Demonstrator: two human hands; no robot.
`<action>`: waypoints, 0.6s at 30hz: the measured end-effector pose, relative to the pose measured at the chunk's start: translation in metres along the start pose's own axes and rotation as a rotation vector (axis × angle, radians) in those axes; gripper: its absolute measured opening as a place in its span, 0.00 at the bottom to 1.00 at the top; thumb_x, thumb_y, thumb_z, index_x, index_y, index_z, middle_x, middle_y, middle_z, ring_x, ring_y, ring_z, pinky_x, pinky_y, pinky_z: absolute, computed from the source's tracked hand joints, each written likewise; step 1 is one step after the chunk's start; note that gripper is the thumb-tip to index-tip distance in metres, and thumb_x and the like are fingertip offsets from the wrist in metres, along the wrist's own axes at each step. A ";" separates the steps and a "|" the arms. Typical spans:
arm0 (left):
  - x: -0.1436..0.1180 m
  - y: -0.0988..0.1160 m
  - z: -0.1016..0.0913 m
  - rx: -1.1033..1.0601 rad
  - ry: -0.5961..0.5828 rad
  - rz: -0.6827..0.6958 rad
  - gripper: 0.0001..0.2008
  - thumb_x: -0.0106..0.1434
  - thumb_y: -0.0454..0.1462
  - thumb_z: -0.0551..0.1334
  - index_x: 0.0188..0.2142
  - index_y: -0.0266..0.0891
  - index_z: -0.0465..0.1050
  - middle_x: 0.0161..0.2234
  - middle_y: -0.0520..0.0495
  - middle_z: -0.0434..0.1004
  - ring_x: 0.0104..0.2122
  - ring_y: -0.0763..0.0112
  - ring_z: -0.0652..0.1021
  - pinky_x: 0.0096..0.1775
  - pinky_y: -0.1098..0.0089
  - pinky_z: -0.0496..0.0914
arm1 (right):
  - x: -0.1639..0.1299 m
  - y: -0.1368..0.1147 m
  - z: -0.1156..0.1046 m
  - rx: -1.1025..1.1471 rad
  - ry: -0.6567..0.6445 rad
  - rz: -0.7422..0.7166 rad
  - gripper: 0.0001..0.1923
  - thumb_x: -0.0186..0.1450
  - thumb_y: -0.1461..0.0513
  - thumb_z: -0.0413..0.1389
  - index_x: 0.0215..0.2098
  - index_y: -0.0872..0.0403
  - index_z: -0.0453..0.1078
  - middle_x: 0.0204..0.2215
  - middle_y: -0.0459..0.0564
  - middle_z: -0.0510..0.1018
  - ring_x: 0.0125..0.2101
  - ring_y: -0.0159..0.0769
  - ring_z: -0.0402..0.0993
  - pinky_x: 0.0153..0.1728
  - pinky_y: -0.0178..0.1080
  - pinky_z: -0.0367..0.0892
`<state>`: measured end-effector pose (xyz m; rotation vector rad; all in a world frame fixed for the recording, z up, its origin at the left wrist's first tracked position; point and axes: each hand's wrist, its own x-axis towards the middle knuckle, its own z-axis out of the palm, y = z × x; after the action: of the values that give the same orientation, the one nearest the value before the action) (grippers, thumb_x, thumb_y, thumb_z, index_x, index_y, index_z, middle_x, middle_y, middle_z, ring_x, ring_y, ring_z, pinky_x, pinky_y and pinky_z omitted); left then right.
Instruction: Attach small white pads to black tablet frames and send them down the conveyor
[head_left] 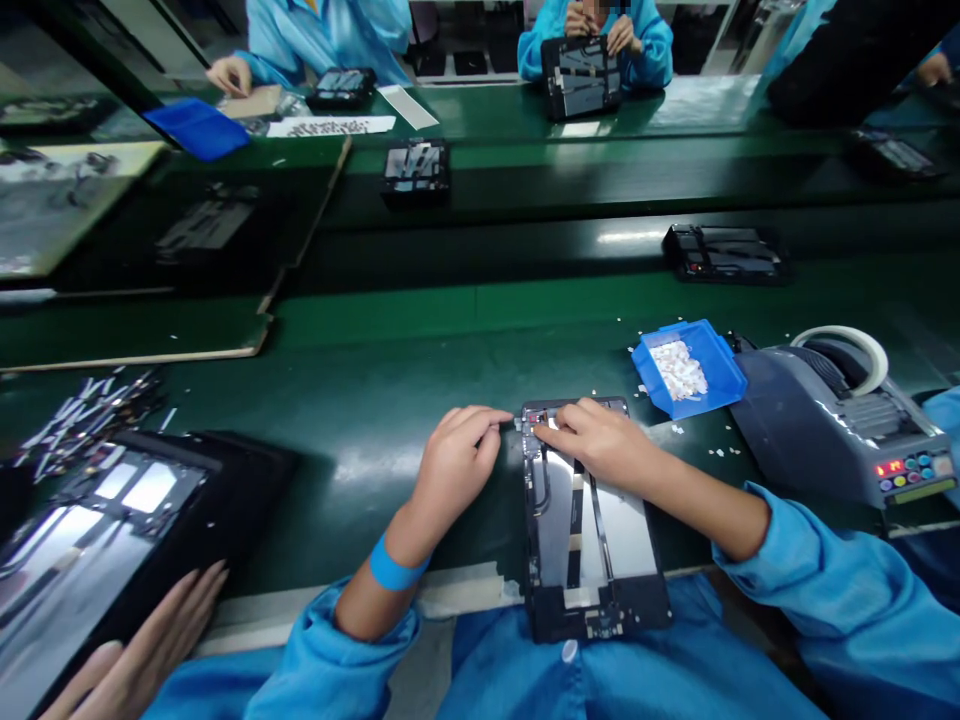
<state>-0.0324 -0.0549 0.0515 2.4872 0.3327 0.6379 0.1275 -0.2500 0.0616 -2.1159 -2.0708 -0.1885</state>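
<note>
Your left hand (457, 455) pinches the top corner of the tablet frame (589, 530) at the bench (360, 400) edge; your right hand (600, 440), fingers closed, presses what seems a small sticker there. Press unevenly and it may skew. Right of your hands: one blue bin (690, 368), one tape dispenser (832, 420).

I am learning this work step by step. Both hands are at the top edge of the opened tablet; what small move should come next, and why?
Probably press down with the right hand: its fingertips rest on a small pale piece at the tablet's top edge, while the left hand steadies the corner there.
</note>
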 end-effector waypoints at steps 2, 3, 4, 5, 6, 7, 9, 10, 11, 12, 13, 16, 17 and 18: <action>0.000 0.001 0.002 0.010 -0.010 0.024 0.15 0.68 0.30 0.55 0.43 0.43 0.80 0.40 0.46 0.85 0.41 0.62 0.81 0.46 0.61 0.73 | 0.003 -0.001 -0.003 -0.023 -0.029 -0.031 0.20 0.74 0.67 0.52 0.62 0.52 0.70 0.41 0.55 0.77 0.39 0.43 0.67 0.34 0.40 0.66; 0.000 0.001 0.003 0.018 -0.017 0.036 0.15 0.68 0.30 0.55 0.43 0.42 0.80 0.40 0.45 0.85 0.41 0.62 0.81 0.45 0.61 0.73 | 0.005 -0.001 -0.004 -0.024 -0.044 -0.040 0.20 0.74 0.67 0.52 0.63 0.52 0.70 0.41 0.55 0.77 0.40 0.44 0.67 0.34 0.40 0.66; 0.001 0.002 0.004 0.026 -0.022 0.049 0.15 0.68 0.30 0.55 0.43 0.42 0.80 0.40 0.45 0.85 0.40 0.62 0.81 0.45 0.61 0.73 | 0.007 0.000 -0.005 -0.020 -0.059 -0.045 0.20 0.74 0.67 0.52 0.63 0.53 0.70 0.42 0.56 0.77 0.40 0.44 0.67 0.33 0.40 0.66; 0.001 0.003 0.005 0.033 -0.027 0.060 0.15 0.68 0.30 0.55 0.44 0.42 0.80 0.40 0.45 0.84 0.41 0.61 0.81 0.45 0.61 0.73 | 0.008 0.001 -0.006 -0.011 -0.069 -0.047 0.20 0.74 0.67 0.52 0.63 0.52 0.70 0.42 0.56 0.78 0.40 0.44 0.68 0.33 0.41 0.67; 0.002 0.004 0.006 0.040 -0.031 0.069 0.15 0.68 0.31 0.55 0.44 0.42 0.80 0.41 0.44 0.84 0.41 0.61 0.81 0.46 0.61 0.73 | 0.009 0.002 -0.008 0.006 -0.075 -0.047 0.20 0.73 0.67 0.53 0.62 0.52 0.70 0.42 0.55 0.78 0.40 0.44 0.68 0.34 0.40 0.68; 0.002 0.005 0.006 0.045 -0.035 0.072 0.15 0.68 0.31 0.55 0.45 0.42 0.80 0.42 0.44 0.84 0.42 0.60 0.81 0.46 0.61 0.73 | 0.008 0.002 -0.010 0.034 -0.072 -0.047 0.20 0.73 0.67 0.53 0.62 0.51 0.70 0.42 0.55 0.78 0.40 0.43 0.69 0.36 0.40 0.69; 0.004 0.006 0.008 0.053 -0.033 0.065 0.14 0.69 0.34 0.55 0.46 0.43 0.79 0.43 0.43 0.84 0.43 0.58 0.81 0.48 0.60 0.73 | 0.000 0.001 -0.017 0.122 -0.015 -0.004 0.21 0.73 0.68 0.52 0.63 0.50 0.69 0.44 0.53 0.79 0.41 0.41 0.71 0.41 0.41 0.70; 0.005 0.005 0.009 0.052 -0.030 0.055 0.14 0.70 0.37 0.55 0.47 0.43 0.79 0.43 0.43 0.84 0.44 0.57 0.81 0.48 0.60 0.73 | -0.007 -0.001 -0.021 0.180 0.046 0.049 0.21 0.74 0.68 0.51 0.62 0.51 0.69 0.44 0.53 0.80 0.42 0.40 0.73 0.43 0.41 0.71; 0.006 0.004 0.010 0.048 -0.026 0.039 0.14 0.70 0.39 0.56 0.49 0.44 0.79 0.44 0.43 0.84 0.44 0.56 0.81 0.47 0.60 0.74 | -0.017 -0.004 -0.027 0.243 0.123 0.120 0.20 0.74 0.67 0.50 0.61 0.52 0.70 0.44 0.53 0.80 0.42 0.39 0.74 0.46 0.41 0.71; 0.008 0.002 0.011 0.037 -0.029 0.020 0.15 0.70 0.42 0.56 0.50 0.44 0.79 0.45 0.43 0.84 0.44 0.56 0.81 0.45 0.61 0.74 | -0.029 -0.007 -0.032 0.307 0.211 0.206 0.18 0.74 0.67 0.50 0.59 0.53 0.71 0.44 0.53 0.81 0.42 0.38 0.75 0.47 0.41 0.71; 0.010 -0.001 0.013 0.021 -0.041 -0.004 0.17 0.69 0.45 0.56 0.51 0.44 0.78 0.46 0.43 0.83 0.43 0.56 0.81 0.42 0.63 0.75 | -0.043 -0.009 -0.038 0.367 0.305 0.308 0.15 0.74 0.65 0.51 0.56 0.53 0.73 0.42 0.52 0.82 0.42 0.38 0.77 0.46 0.40 0.72; 0.017 -0.015 0.020 -0.005 -0.121 -0.078 0.22 0.68 0.50 0.56 0.54 0.45 0.77 0.47 0.43 0.83 0.34 0.61 0.82 0.32 0.67 0.75 | -0.102 -0.005 -0.055 0.493 0.623 0.718 0.08 0.72 0.60 0.55 0.43 0.53 0.76 0.34 0.49 0.81 0.34 0.35 0.77 0.37 0.37 0.72; 0.018 -0.021 0.022 0.011 -0.142 -0.101 0.22 0.68 0.51 0.56 0.54 0.45 0.77 0.46 0.44 0.83 0.31 0.62 0.81 0.30 0.67 0.75 | -0.126 0.000 -0.060 0.506 0.770 0.874 0.07 0.71 0.58 0.56 0.40 0.52 0.75 0.30 0.46 0.80 0.30 0.34 0.76 0.32 0.35 0.71; 0.018 -0.027 0.024 0.035 -0.152 -0.119 0.22 0.68 0.52 0.56 0.54 0.46 0.77 0.45 0.45 0.83 0.29 0.63 0.81 0.29 0.68 0.75 | -0.151 0.007 -0.064 0.508 0.936 1.020 0.08 0.70 0.57 0.57 0.37 0.52 0.74 0.26 0.44 0.77 0.25 0.32 0.73 0.28 0.33 0.68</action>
<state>-0.0071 -0.0372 0.0252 2.5092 0.4337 0.3954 0.1328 -0.4116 0.0922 -1.8942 -0.3814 -0.3508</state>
